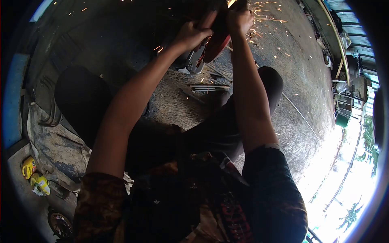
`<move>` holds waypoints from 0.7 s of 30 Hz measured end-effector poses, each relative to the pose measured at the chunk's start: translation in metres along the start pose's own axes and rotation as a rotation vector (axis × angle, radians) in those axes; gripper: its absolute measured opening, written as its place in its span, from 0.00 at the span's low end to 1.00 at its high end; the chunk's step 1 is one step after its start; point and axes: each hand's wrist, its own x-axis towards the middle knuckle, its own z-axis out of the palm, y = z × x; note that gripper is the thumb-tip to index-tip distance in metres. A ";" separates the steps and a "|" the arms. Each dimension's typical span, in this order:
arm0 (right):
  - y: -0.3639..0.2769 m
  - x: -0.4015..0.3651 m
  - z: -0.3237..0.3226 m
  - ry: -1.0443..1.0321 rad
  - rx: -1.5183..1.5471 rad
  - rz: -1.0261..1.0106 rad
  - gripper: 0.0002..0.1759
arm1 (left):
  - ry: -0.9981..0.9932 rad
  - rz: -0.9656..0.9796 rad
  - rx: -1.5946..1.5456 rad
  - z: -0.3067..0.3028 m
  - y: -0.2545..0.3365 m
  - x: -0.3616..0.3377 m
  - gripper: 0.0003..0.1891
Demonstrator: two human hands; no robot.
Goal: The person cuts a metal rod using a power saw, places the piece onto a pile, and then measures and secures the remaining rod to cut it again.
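At the top of the head view my left hand (193, 36) is closed around a reddish-brown bar-like part (208, 19), its thumb lying along it. My right hand (240, 21) is closed as well, just right of a red curved guard (221, 48); I cannot tell what it grips. Bright sparks (265, 18) fly out beside the right hand, mostly to the right. Below the left hand a grey metal base (195, 60) of a cutting machine shows on the ground. Dark shadow hides much of the machine.
Several thin metal rods (208, 86) lie on the rough floor between my legs. A long thin rod (302, 113) lies to the right. Yellow containers (29, 167) and a wheel (60, 223) are at lower left. Clutter lines the right side by corrugated sheeting (358, 30).
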 end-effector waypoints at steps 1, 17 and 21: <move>-0.002 0.000 0.000 0.000 -0.001 0.000 0.29 | -0.002 0.013 -0.031 0.001 0.000 0.000 0.28; -0.001 -0.005 0.003 0.038 0.097 0.040 0.25 | -0.015 -0.046 -0.060 0.001 -0.001 -0.002 0.26; 0.006 -0.001 0.005 0.015 0.123 0.023 0.26 | -0.035 -0.034 -0.049 -0.001 0.001 -0.003 0.23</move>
